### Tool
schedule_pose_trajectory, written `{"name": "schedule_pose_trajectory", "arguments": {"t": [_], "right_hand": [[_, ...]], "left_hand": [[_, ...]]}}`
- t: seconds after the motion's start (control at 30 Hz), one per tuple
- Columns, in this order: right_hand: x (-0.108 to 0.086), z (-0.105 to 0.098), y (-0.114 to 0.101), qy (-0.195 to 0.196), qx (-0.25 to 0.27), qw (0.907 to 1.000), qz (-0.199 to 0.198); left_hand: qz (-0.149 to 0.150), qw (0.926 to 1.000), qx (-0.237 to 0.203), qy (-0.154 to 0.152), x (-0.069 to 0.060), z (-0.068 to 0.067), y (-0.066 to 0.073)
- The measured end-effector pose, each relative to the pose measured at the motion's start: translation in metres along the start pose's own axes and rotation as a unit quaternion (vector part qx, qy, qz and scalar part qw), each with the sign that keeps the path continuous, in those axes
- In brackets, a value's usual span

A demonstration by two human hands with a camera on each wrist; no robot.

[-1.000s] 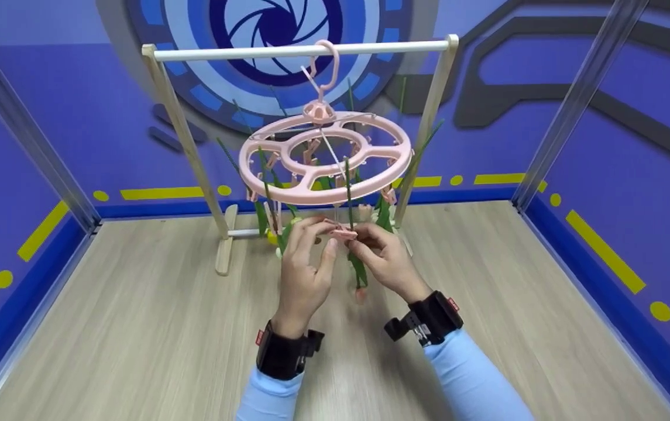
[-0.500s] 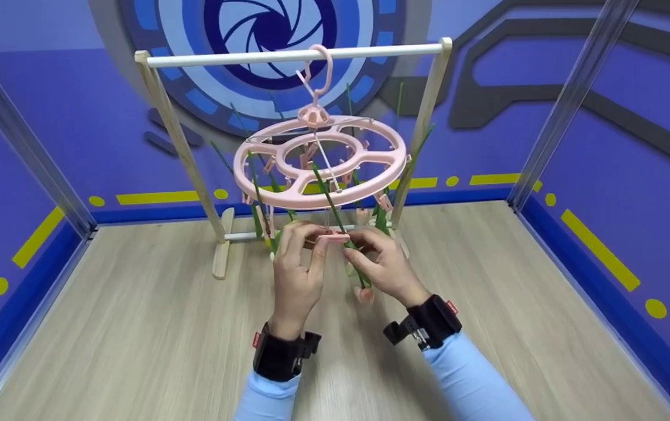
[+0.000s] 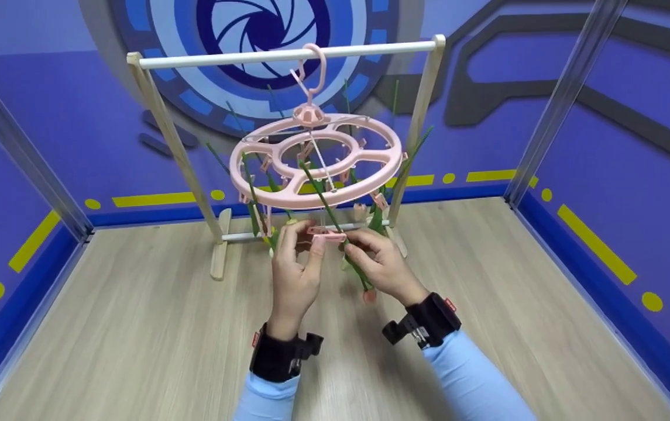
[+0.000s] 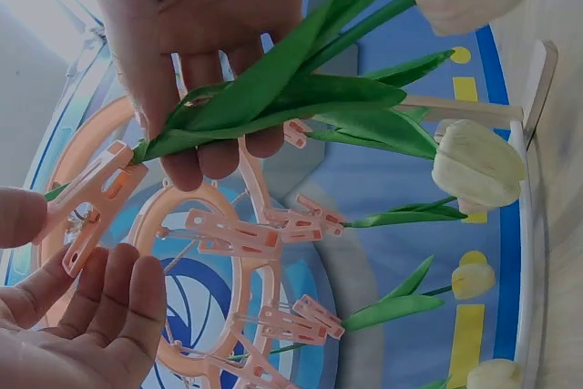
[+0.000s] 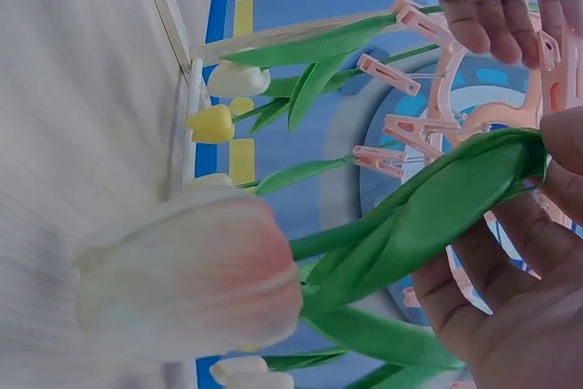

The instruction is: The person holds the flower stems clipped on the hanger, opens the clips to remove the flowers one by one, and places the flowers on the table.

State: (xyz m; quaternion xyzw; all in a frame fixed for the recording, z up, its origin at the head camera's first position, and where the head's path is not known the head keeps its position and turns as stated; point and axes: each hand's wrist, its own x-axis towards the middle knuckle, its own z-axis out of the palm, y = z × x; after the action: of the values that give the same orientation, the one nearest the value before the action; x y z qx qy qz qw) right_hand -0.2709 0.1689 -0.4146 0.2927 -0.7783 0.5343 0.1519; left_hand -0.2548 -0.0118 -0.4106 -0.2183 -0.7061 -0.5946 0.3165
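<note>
My left hand (image 3: 295, 280) pinches the ends of a pink clothespin (image 3: 331, 237) that hangs below the round pink drying hanger (image 3: 317, 202). In the left wrist view the clothespin (image 4: 96, 198) meets the stem just above the leaves. With thumb and fingers, my right hand (image 3: 386, 268) holds an artificial tulip by its stem and leaf base. Its pale pink bloom (image 3: 369, 296) points down and its green stem (image 3: 323, 196) leans up to the left. Close up in the right wrist view are the bloom (image 5: 191, 280) and leaves (image 5: 437, 207).
The hanger hooks over the white bar (image 3: 223, 58) of a wooden stand (image 3: 171, 134). Other tulips, white (image 4: 478, 166) and yellow (image 5: 211, 124), hang upside down from its clips around the ring. Blue-purple panels enclose the wooden table (image 3: 153, 327).
The tulip's stem has swung from nearly upright to leaning left, and its bloom has shifted slightly right. The clothespin and my left hand have moved slightly left; the camera view has shifted a little too.
</note>
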Motion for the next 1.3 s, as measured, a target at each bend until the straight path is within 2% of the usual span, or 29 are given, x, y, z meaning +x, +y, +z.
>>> {"name": "schedule_pose_trajectory", "arguments": {"t": [0.1,0.23,0.5,0.77,1.03,1.3], "right_hand": [[0.0001,0.0007,0.0009,0.002,0.005,1.0000,0.000],[-0.0001,0.0013,-0.0001,0.002,0.013,0.9999,0.004],[0.0002,0.0010,-0.0029,-0.004,0.008,0.9999,0.014],[-0.0007,0.0002,-0.0035,0.000,0.009,0.9997,0.025],[-0.0020,-0.0004,-0.0008,0.012,-0.002,0.9999,-0.006],[-0.0034,-0.0012,-0.0008,0.029,-0.020,0.9991,-0.023]], "left_hand": [[-0.016,0.9995,-0.024,-0.011,0.0002,-0.0010,0.0007],[-0.021,0.9988,-0.043,-0.013,0.0005,-0.0013,0.0006],[-0.033,0.9985,-0.043,0.008,0.0006,-0.0021,0.0016],[-0.038,0.9984,-0.040,0.006,0.0013,-0.0031,0.0020],[-0.047,0.9981,-0.040,0.003,0.0013,-0.0033,0.0030],[-0.038,0.9987,-0.033,0.003,0.0009,-0.0025,0.0042]]}}
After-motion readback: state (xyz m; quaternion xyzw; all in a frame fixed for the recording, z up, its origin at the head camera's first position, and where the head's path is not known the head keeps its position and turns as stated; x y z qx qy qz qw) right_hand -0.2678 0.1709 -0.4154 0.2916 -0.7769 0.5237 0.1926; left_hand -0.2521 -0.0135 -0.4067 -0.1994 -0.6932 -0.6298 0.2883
